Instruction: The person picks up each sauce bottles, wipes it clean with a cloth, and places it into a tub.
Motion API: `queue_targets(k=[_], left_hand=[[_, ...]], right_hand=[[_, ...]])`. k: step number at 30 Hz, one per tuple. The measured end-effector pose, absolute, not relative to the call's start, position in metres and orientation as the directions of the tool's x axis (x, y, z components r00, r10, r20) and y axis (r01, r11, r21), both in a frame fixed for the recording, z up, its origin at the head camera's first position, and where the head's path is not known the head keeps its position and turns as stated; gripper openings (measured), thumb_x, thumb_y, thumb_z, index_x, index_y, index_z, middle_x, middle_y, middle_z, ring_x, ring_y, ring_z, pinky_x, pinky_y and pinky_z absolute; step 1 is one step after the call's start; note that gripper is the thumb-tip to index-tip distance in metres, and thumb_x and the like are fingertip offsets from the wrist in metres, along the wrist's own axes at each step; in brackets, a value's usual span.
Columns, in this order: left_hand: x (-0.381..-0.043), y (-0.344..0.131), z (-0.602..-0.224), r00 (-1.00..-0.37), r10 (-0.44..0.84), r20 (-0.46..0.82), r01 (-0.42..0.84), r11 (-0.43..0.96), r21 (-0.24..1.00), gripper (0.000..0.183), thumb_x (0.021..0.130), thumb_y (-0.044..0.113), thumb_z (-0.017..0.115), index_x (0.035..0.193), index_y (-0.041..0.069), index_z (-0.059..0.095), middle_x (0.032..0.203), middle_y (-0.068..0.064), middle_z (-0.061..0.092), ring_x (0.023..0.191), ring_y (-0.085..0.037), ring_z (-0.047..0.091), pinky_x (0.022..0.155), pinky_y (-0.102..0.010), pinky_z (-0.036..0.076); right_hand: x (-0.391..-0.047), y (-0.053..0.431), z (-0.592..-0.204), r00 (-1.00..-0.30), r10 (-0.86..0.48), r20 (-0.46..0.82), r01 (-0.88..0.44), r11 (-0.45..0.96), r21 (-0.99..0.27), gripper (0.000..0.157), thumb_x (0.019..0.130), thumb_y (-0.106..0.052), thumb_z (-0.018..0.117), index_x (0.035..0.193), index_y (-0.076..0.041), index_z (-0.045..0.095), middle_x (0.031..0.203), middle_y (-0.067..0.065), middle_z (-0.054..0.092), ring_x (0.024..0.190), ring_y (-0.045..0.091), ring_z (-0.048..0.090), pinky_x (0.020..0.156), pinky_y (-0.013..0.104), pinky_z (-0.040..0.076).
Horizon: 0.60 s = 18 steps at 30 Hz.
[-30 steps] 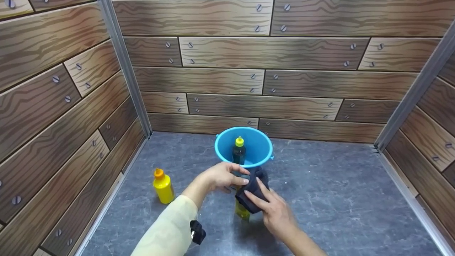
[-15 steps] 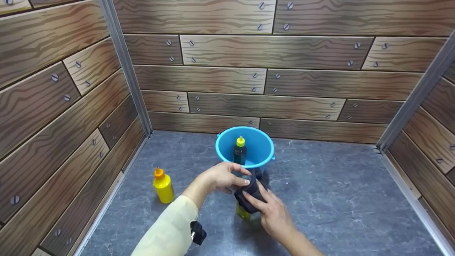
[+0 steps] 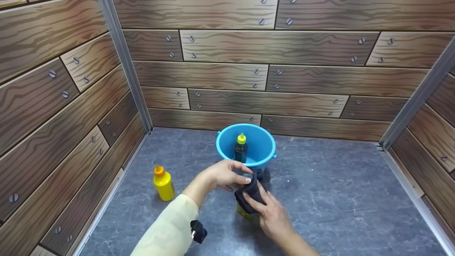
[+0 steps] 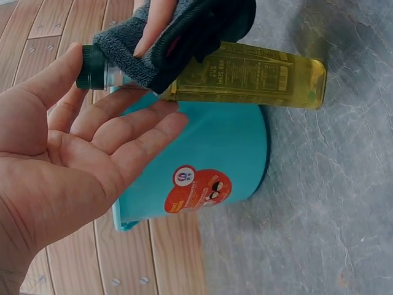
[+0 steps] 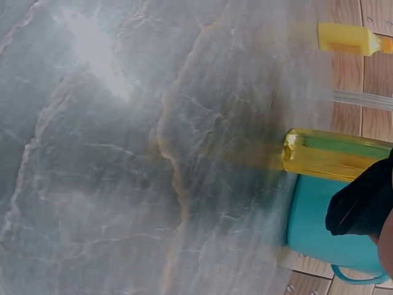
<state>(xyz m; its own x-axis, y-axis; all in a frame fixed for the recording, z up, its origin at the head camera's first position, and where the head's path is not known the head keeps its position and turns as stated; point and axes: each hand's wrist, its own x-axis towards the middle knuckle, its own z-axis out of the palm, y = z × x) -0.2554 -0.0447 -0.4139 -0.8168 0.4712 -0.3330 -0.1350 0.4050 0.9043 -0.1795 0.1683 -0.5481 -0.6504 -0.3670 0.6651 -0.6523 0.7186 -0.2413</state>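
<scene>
Plainly, a clear bottle of yellow liquid (image 4: 258, 77) is upright between the left hand (image 3: 222, 176) and the right hand (image 3: 274, 215). The left thumb and forefinger pinch its green cap (image 4: 92, 67), the other fingers loosely extended; the right hand grips a dark cloth (image 3: 245, 202) against the bottle (two fingers lie across the fabric). Just beyond both hands sits a blue bucket (image 4: 236, 153) holding a dark bottle (image 3: 240, 152). Left of the left hand, a yellow squeeze bottle (image 3: 164, 186) stands on the grey desk (image 3: 337, 199).

The cloth (image 4: 126, 61) is dark grey, the green-capped bottle (image 4: 264, 77) yellow, the bucket (image 4: 236, 147) blue, the floor (image 3: 341, 199) marbled grey.
</scene>
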Motion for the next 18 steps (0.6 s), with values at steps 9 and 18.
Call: queue_targets(k=[9,18], left_hand=[[-0.256,-0.045,-0.414,-0.81,0.48,-0.336,-0.143,0.394,0.908,0.023,0.098,0.025,0.08,0.12,0.018,0.078,0.11,-0.004,0.076,0.105,-0.03,0.074,0.101,-0.063,0.053],[-0.256,-0.045,-0.416,-0.815,0.475,-0.333,-0.141,0.395,0.908,0.022,0.097,0.025,0.081,0.119,0.02,0.079,0.115,-0.002,0.075,0.107,-0.029,0.074,0.103,-0.065,0.05]], right_hand=[[-0.179,0.168,-0.561,-0.606,-0.372,0.703,-0.671,0.713,-0.202,0.1,0.064,0.025,0.075,0.145,-0.033,0.067,0.158,0.026,0.048,0.123,0.051,0.063,0.082,0.055,0.061],[-0.177,0.17,-0.57,-0.65,-0.377,0.66,-0.667,0.699,-0.258,0.095,0.073,0.024,0.073,0.148,-0.034,0.065,0.161,0.029,0.042,0.131,0.051,0.057,0.086,0.055,0.06]])
